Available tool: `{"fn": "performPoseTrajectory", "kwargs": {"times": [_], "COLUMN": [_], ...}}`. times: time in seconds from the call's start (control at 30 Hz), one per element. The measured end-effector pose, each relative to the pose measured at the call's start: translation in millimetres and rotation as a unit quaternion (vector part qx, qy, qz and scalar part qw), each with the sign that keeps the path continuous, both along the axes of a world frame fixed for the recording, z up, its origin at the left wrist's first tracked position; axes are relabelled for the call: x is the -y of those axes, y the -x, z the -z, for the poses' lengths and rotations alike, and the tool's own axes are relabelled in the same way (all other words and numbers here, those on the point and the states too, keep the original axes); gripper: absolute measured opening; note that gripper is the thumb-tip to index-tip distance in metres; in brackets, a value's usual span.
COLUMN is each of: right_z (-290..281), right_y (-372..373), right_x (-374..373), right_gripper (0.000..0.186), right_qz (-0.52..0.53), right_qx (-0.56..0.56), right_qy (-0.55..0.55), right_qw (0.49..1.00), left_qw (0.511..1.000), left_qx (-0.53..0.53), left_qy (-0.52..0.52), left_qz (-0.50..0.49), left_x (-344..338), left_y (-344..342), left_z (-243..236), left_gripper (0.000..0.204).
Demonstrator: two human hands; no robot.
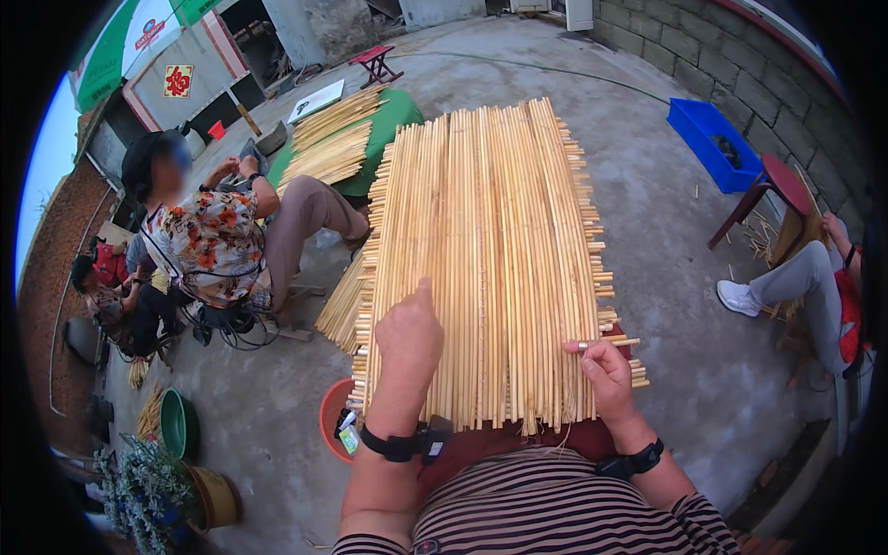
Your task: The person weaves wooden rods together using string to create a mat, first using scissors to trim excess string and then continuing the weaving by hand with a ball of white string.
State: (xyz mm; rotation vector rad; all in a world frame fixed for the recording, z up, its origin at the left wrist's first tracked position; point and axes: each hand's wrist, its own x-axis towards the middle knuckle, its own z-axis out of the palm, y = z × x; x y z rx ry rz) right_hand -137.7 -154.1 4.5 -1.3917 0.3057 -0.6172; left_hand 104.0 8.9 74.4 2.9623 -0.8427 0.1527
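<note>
A mat of pale straw-coloured sticks (pixel 486 231), stitched in rows with uneven ends, lies spread in front of me over my lap. My left hand (pixel 409 338) rests on its lower left, index finger extended upward along the sticks and the other fingers curled; whether they hold anything is hidden. My right hand (pixel 603 370) is at the lower right edge, fingers bent around protruding stick ends, with a ring on one finger.
A person (pixel 208 231) sits at the left by bundles (pixel 324 157) on a green cloth, another (pixel 116 296) beyond. At the right are a blue tub (pixel 703 139), red stool (pixel 786 190) and seated person (pixel 791 282). Basins (pixel 176 421) and a plant (pixel 139 490) stand lower left.
</note>
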Motion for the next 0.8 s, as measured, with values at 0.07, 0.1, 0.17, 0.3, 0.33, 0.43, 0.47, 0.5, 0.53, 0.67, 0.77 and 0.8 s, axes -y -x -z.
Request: {"fn": "performPoseTrajectory", "kwargs": {"times": [0.07,0.1,0.17,0.3,0.33,0.43,0.47,0.5,0.53,0.67,0.77,0.8], "right_z": [3,4,4,15,18,22,24,25,26,28,29,27], "right_y": [0,0,1,3,4,7,8,10,12,16,17,16], "right_x": [-1,-1,-2,-5,-6,-11,-13,-14,-16,-21,-22,-23], "right_gripper": [0.004,0.003,0.003,0.002,0.002,0.003,0.003,0.003,0.003,0.003,0.003,0.003], "right_qz": [-0.004,-0.003,-0.004,0.005,0.007,0.012,0.012,0.012,0.012,0.011,0.01,0.011], "right_qx": [-0.005,-0.01,-0.014,-0.008,-0.006,-0.003,-0.001,-0.002,-0.002,0.002,0.004,0.001], "right_qy": [0.018,0.03,0.043,0.065,0.07,0.069,0.07,0.07,0.07,0.071,0.076,0.078], "right_qw": [1.0,0.999,0.999,0.998,0.998,0.998,0.997,0.997,0.997,0.997,0.997,0.997], "left_qw": [0.995,0.993,0.99,0.987,0.985,0.989,0.989,0.992,0.994,0.995,0.994,0.992], "left_qx": [-0.027,-0.03,-0.031,-0.068,-0.087,-0.048,-0.047,-0.025,-0.003,0.039,0.079,0.105], "left_qy": [-0.072,-0.071,-0.069,-0.102,-0.098,-0.094,-0.092,-0.083,-0.074,-0.067,-0.064,-0.06], "left_qz": [-0.07,-0.092,-0.117,-0.102,-0.114,-0.102,-0.102,-0.088,-0.075,-0.058,-0.027,-0.02], "left_x": [-7,-10,-12,-7,-6,-11,-15,-19,-22,-32,-37,-38], "left_y": [-18,-27,-40,-46,-43,-36,-33,-28,-24,-10,-1,1], "left_z": [4,12,28,47,48,66,71,73,76,85,86,87], "left_gripper": [0.05,0.051,0.051,0.049,0.048,0.047,0.047,0.047,0.046,0.044,0.034,0.032]}}
